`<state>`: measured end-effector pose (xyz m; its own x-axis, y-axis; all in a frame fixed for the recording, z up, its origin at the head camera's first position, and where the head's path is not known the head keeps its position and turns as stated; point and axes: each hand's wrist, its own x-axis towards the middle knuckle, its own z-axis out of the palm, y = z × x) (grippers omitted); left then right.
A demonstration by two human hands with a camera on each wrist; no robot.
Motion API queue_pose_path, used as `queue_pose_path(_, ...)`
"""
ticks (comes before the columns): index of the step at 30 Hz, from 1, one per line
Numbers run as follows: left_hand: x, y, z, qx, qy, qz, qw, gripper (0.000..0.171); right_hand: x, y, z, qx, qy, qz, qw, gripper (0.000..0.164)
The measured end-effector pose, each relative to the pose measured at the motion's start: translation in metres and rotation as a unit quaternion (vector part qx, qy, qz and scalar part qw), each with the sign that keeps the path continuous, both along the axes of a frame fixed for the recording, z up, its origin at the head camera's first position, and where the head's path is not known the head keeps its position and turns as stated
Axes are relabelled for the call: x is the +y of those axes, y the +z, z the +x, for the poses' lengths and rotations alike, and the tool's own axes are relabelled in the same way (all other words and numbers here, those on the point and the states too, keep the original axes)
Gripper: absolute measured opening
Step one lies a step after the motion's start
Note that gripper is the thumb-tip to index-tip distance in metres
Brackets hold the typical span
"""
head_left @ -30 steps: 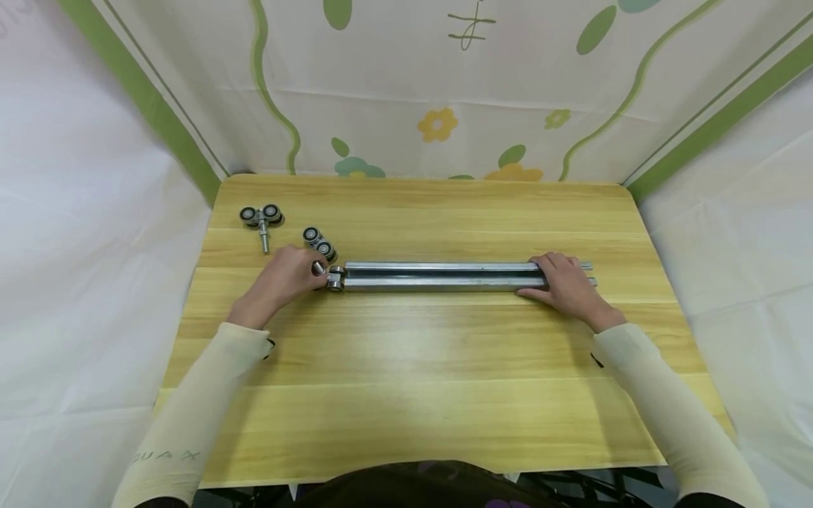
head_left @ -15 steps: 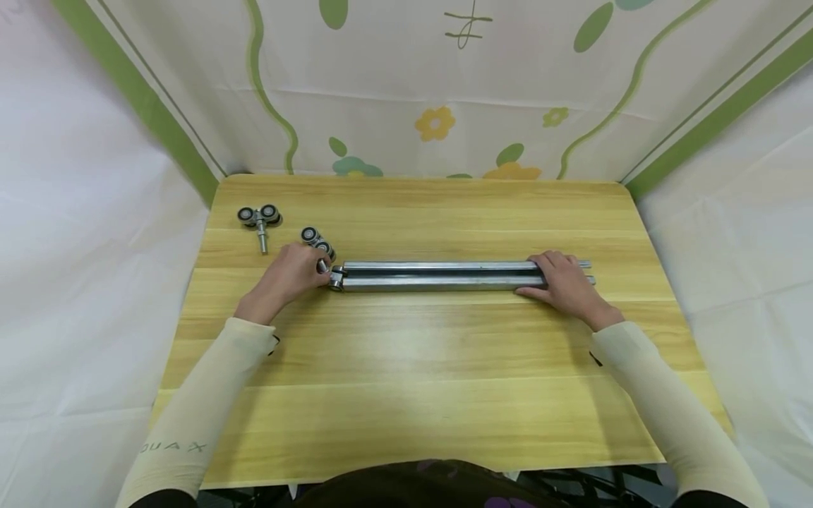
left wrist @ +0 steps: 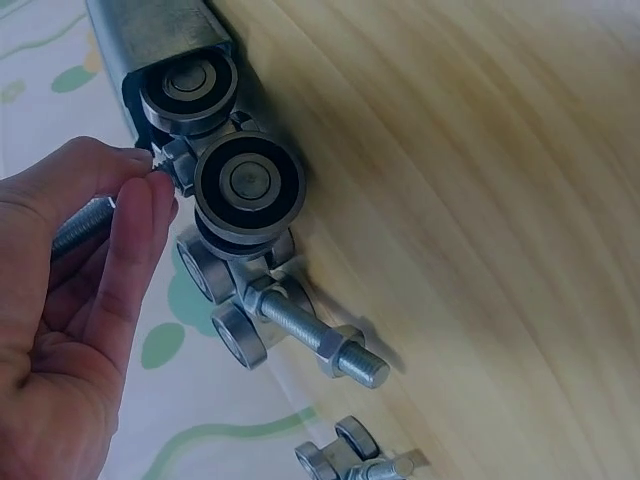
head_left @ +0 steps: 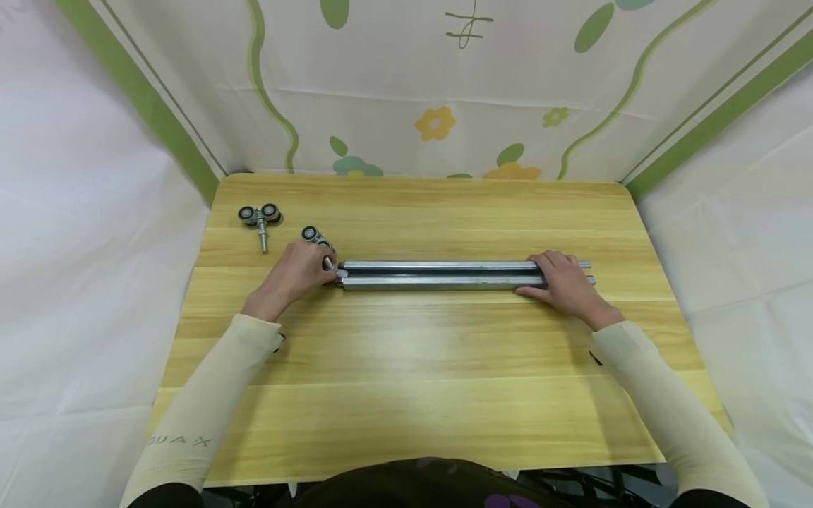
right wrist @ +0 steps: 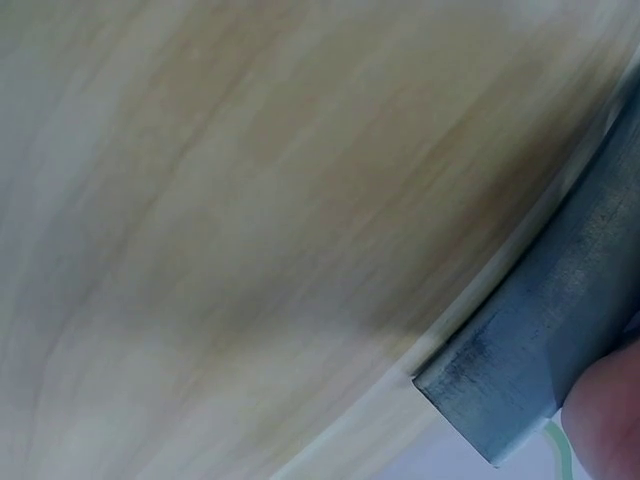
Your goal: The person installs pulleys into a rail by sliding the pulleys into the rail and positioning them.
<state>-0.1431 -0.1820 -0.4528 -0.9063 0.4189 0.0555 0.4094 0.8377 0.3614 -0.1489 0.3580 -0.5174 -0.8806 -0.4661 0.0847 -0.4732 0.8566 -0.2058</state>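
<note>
Two hands at work, one at each end of the metal rail (head_left: 438,283), which lies crosswise mid-table. Your left hand (head_left: 295,271) comes in from the lower left, wrist low, thumb and fingertips pinching the bolt (left wrist: 85,225) of one roller trolley (left wrist: 250,185). That trolley sits at the rail's left mouth: leading wheels partly inside the channel, the next pair outside, bolt out on the slot side. Your right hand (head_left: 565,286) drapes over the rail near its right end, fingers close together across the far edge, thumb on the near side, gripping it. Your right wrist view gets only a blurred fingertip.

Rail is bare grey steel by the look of it, box-like with a lengthwise slot, scuffed near the right end. Wheels are bearing-type: bright rings, dark faces. A second trolley (left wrist: 235,295) rests just beside your left hand, threaded stud and nuts visible; a third trolley (head_left: 260,217) lies farther left, stud toward you. Table (head_left: 419,381) is pale wood grain, backdrop (head_left: 381,77) white cloth with leaves and flowers.

Lettering on your cream left sleeve (head_left: 197,409) seems to end "UAX"; can't confirm the first character. Backdrop scribble (head_left: 468,25): can't read it.
</note>
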Motion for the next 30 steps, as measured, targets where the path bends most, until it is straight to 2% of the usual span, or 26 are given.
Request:
queue_pose_path(9, 0.008, -0.004, -0.003, 0.008, -0.014, 0.008, 0.9998, 0.008, 0.0, -0.002, -0.001, -0.003, -0.003, 0.002, 1.0, 0.077)
queue_pose_path(30, 0.022, 0.005, 0.002, -0.023, -0.008, -0.011, 0.9996, 0.014, 0.0, -0.001, -0.001, 0.005, -0.001, 0.001, 1.0, 0.077)
